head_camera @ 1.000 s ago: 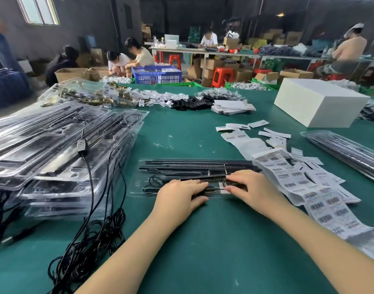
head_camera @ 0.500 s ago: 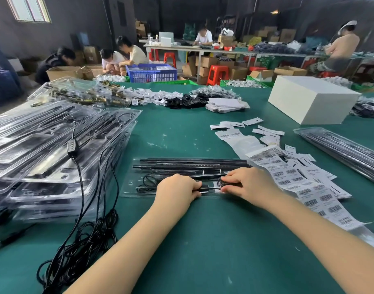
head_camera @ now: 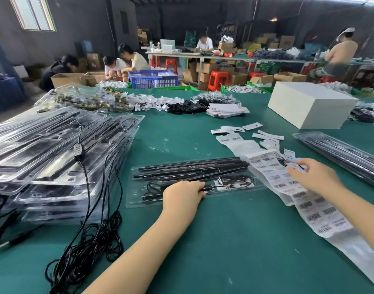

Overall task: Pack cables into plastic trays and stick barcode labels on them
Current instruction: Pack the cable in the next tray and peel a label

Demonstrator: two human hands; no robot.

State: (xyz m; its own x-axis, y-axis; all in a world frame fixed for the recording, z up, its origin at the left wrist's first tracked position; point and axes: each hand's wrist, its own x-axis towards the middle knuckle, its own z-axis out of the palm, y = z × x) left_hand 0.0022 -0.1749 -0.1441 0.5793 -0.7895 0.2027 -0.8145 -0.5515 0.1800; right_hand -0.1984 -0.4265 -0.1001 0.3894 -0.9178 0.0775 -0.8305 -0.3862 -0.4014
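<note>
Head view looks down over my forearms onto the green counter. Nearest on my left lies a tangle of black cables. My left hand rests on the near edge of a clear plastic tray, fingers curled over a dark part inside it; black rods and a coiled cable fill the tray. My right hand lies on the barcode label strip just right of the tray, fingertips pinching at one label. A stack of packed trays sits to the left. Farther off stands a white box, with people working beyond.
</note>
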